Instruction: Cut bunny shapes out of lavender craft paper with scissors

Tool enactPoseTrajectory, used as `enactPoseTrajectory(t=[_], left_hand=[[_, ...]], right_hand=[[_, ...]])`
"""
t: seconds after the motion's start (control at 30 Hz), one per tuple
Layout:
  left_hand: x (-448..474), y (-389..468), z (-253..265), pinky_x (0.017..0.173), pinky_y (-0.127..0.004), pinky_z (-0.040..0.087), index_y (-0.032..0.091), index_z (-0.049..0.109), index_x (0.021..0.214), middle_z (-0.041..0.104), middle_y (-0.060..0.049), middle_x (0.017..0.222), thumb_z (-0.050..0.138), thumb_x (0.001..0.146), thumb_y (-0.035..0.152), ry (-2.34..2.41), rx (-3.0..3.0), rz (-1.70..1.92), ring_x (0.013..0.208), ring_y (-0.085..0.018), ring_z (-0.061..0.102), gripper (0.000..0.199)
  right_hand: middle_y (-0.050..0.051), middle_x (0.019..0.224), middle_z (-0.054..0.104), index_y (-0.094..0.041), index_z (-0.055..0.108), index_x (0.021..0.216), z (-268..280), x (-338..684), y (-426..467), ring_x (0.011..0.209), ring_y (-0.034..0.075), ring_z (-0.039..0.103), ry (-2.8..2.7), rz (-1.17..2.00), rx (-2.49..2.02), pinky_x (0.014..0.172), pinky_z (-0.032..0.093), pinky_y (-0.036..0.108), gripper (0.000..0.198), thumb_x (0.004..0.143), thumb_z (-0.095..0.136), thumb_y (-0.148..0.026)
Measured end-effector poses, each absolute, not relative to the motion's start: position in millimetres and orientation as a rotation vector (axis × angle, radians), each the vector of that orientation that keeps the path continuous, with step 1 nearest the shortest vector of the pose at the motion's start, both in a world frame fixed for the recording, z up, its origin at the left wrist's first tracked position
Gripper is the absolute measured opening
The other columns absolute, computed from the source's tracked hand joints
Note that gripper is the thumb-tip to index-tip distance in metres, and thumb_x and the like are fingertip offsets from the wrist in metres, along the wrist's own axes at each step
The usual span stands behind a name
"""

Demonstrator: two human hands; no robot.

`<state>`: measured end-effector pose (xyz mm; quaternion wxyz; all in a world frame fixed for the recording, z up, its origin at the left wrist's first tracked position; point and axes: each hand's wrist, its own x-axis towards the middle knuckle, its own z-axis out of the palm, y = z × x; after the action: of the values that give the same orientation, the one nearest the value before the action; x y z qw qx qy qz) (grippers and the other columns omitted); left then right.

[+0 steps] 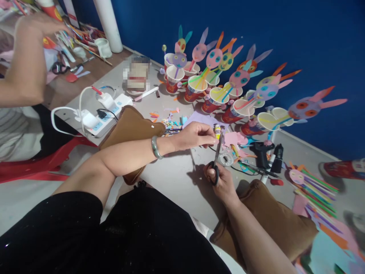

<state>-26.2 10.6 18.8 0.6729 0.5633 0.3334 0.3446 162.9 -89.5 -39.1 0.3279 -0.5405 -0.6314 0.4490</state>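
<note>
My right grip [224,182] is holding the scissors [216,161] by the black handles, fingers curling through, blades pointing away above the desk [171,186]. My left grip [194,136] is pinching closed beside the blade tips; can't tell on what.

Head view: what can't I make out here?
All in the head view:
Left hand: its fingers hide whatever it may pinch.
Scissors: the right hand covers part of the handles.
Tube: print too small to read.
Pixelated patch: blurring hides the thing beneath.
Far-right cup: cut off by the edge.
</note>
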Motion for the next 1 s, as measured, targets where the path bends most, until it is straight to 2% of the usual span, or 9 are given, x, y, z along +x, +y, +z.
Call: enactPoseTrajectory(t=[0.23, 0.37, 0.43, 0.6, 0.7, 0.87, 1.0], left_hand=[[-34.1, 23.8, 18.6, 0.061, -0.022, 0.046, 0.012, 0.066, 0.068, 0.065, -0.002, 0.066, 0.069, 0.076, 0.018, 0.72, 1.37, 0.62, 0.059, -0.006, 0.056, 0.011], [-53.8, 35.9, 25.3, 0.059, -0.026, 0.042, 0.015, 0.073, 0.063, 0.061, -0.001, 0.055, 0.072, 0.063, 0.014, 0.676, 1.751, 0.117, 0.052, -0.01, 0.052, 0.002], [-62.4, 38.8, 27.9, 0.063, -0.029, 0.042, 0.016, 0.076, 0.062, 0.061, -0.002, 0.053, 0.069, 0.061, 0.011, 0.743, 1.918, -0.139, 0.054, -0.013, 0.054, 0.008], [-66.4, 37.5, 26.1, 0.065, -0.033, 0.043, 0.017, 0.068, 0.049, 0.059, -0.003, 0.048, 0.069, 0.056, 0.008, 0.882, 2.114, -0.514, 0.055, -0.017, 0.054, 0.012], [-63.2, 35.1, 23.2, 0.062, -0.032, 0.041, 0.018, 0.061, 0.038, 0.055, -0.002, 0.041, 0.07, 0.048, 0.004, 0.9, 2.072, -0.578, 0.052, -0.016, 0.052, 0.019], [-61.7, 33.4, 23.4, 0.061, -0.033, 0.038, 0.017, 0.056, 0.031, 0.055, -0.003, 0.04, 0.067, 0.034, -0.008, 1.053, 1.968, -0.45, 0.054, -0.019, 0.053, 0.028], [-63.5, 33.6, 26.7, 0.064, -0.034, 0.041, 0.018, 0.057, 0.033, 0.054, -0.002, 0.041, 0.067, 0.037, -0.006, 1.039, 2.013, -0.511, 0.056, -0.02, 0.055, 0.026]], right_hand=[[-0.002, 0.055, 0.047, -0.02, 0.051, 0.064, -43.6, 163.6, -87.9, 0.049, 0.011, 0.039, -1.609, 1.15, -1.43, 0.048, 0.031, 0.027, 0.055, 0.086, 0.054, -0.07], [-0.002, 0.054, 0.047, -0.021, 0.051, 0.063, -42.8, 163.0, -87.5, 0.049, 0.011, 0.039, -1.607, 1.131, -1.418, 0.048, 0.03, 0.027, 0.055, 0.087, 0.055, -0.07], [-0.002, 0.054, 0.047, -0.02, 0.053, 0.063, -40.4, 162.0, -87.3, 0.05, 0.011, 0.04, -1.633, 1.136, -1.417, 0.049, 0.031, 0.028, 0.054, 0.088, 0.054, -0.069], [-0.001, 0.055, 0.048, -0.02, 0.054, 0.062, -40.2, 161.9, -86.5, 0.05, 0.012, 0.041, -1.641, 1.119, -1.409, 0.047, 0.032, 0.027, 0.056, 0.087, 0.055, -0.07], [0.0, 0.059, 0.05, -0.021, 0.051, 0.061, -44.9, 164.2, -86.4, 0.05, 0.012, 0.042, -1.609, 1.146, -1.402, 0.045, 0.032, 0.026, 0.055, 0.086, 0.057, -0.069], [-0.001, 0.058, 0.05, -0.021, 0.052, 0.062, -49.7, 166.7, -86.5, 0.049, 0.011, 0.041, -1.58, 1.163, -1.41, 0.043, 0.032, 0.026, 0.052, 0.087, 0.059, -0.065], [0.0, 0.06, 0.051, -0.021, 0.051, 0.061, -51.5, 167.8, -86.8, 0.049, 0.011, 0.042, -1.567, 1.175, -1.388, 0.042, 0.032, 0.026, 0.053, 0.085, 0.06, -0.067]])
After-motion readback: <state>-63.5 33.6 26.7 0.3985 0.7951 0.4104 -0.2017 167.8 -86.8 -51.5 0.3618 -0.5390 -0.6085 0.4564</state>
